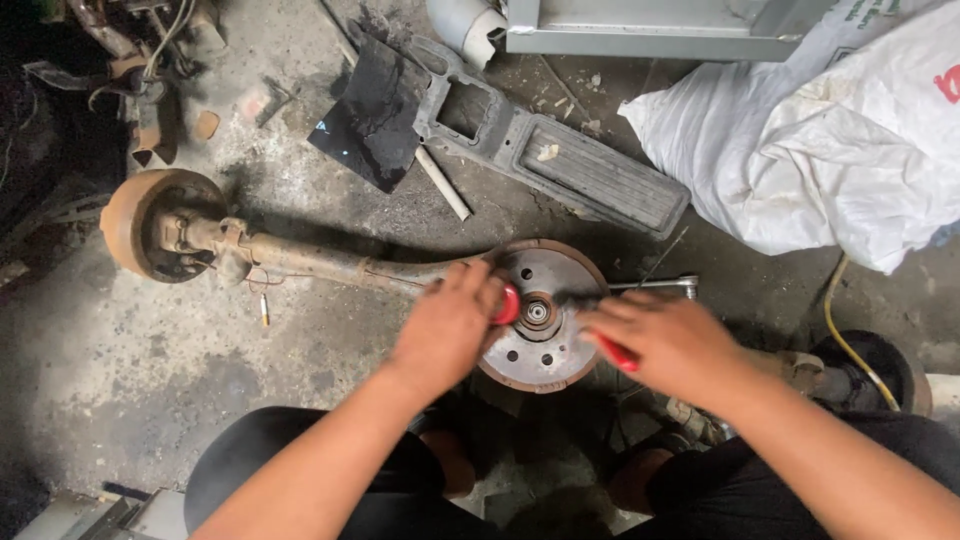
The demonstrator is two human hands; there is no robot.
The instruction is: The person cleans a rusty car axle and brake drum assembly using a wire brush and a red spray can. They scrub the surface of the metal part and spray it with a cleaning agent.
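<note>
While I look straight down, the brake drum (545, 345) lies flat on the floor between both hands; my left hand (450, 325) curls around a red handle (508, 304) at its left rim, my right hand (670, 340) grips another, nearer the hub (538, 312).

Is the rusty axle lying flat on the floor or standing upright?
Lying flat: the axle runs sideways across the concrete floor, a brake drum on either end.

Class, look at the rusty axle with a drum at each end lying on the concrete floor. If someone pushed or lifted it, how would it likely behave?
The axle looks like thick rusted steel, so probably heavy and rigid. Its far drum is round, so it might roll if shoved sideways. Rust likely gives grip rather than slip.
</note>
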